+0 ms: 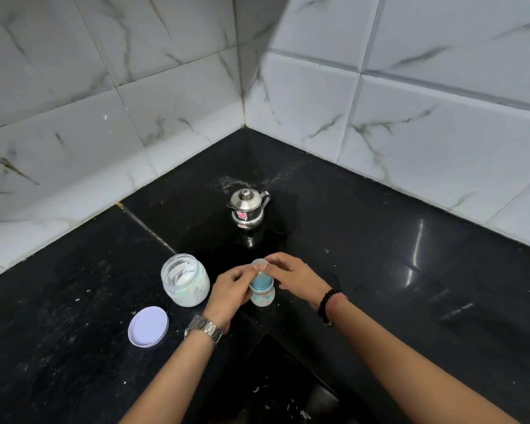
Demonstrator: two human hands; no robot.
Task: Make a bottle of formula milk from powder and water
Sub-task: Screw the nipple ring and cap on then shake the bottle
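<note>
Between my fingers (pixel 251 275): bottle (pixel 262 296), blue collar, whitish body with small coloured prints. Left of them: jar (pixel 185 280) of white powder; lilac lid (pixel 148 326). Beyond: silver steel pot (pixel 248 208), pink sticker. Counter (pixel 380 240) black, speckled.

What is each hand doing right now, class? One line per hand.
Left hand: grips the baby bottle and pinches its clear cap.
Right hand: fingers curled on the same cap.

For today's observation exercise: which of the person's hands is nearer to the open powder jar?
Left. The left hand holds the baby bottle just beside the powder jar; the right hand is on the bottle's far side, touching its cap.
</note>
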